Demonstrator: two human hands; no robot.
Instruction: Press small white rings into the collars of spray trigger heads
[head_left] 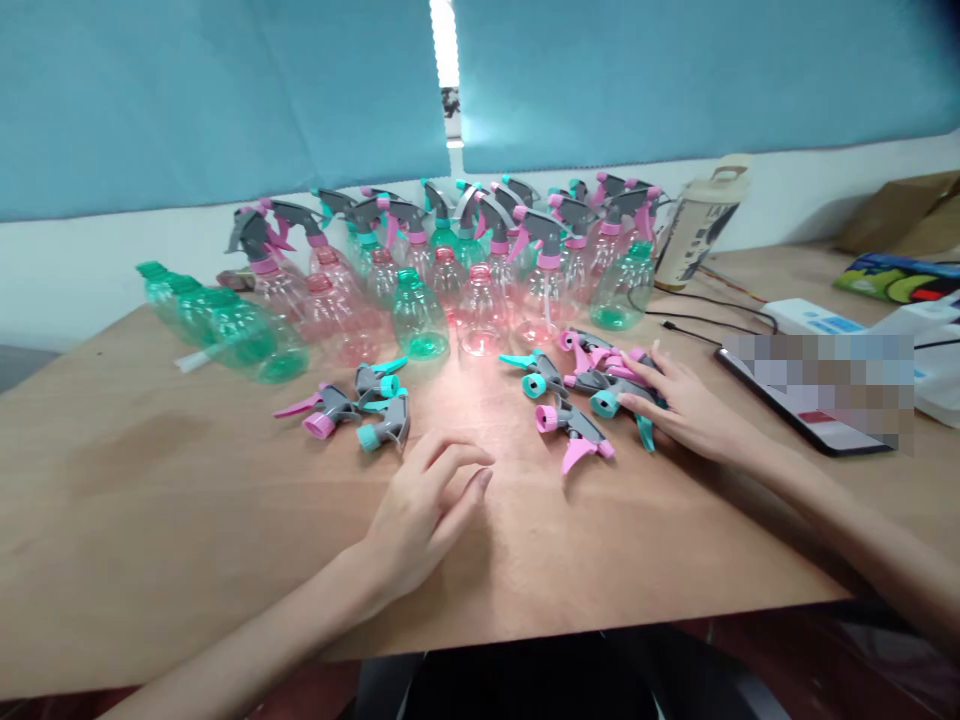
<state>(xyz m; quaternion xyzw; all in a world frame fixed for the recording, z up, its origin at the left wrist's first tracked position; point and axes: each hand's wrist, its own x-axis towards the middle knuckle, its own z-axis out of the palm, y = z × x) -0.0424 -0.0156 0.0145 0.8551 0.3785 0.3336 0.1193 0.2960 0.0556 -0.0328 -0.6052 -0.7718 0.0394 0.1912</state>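
Observation:
My left hand [429, 508] hovers over or rests on the table front, fingers curved and apart, with nothing in it. Just beyond it lie several loose trigger spray heads [330, 410] in grey with pink or teal parts. My right hand [686, 400] is spread over a second pile of spray heads, its fingertips touching a grey one with a teal collar [606, 402]. A pink-collared spray head [576, 432] lies nearer me. Behind stand clear pink bottles [484, 315] and green bottles [420, 318] without heads, among several bottles fitted with spray heads [546, 265].
Green bottles [240, 325] lean or lie in a row at the left. A phone [817, 400] lies right of my right hand, near black cables [705, 333] and a white box [810, 320]. A tall printed container [697, 225] stands by the wall.

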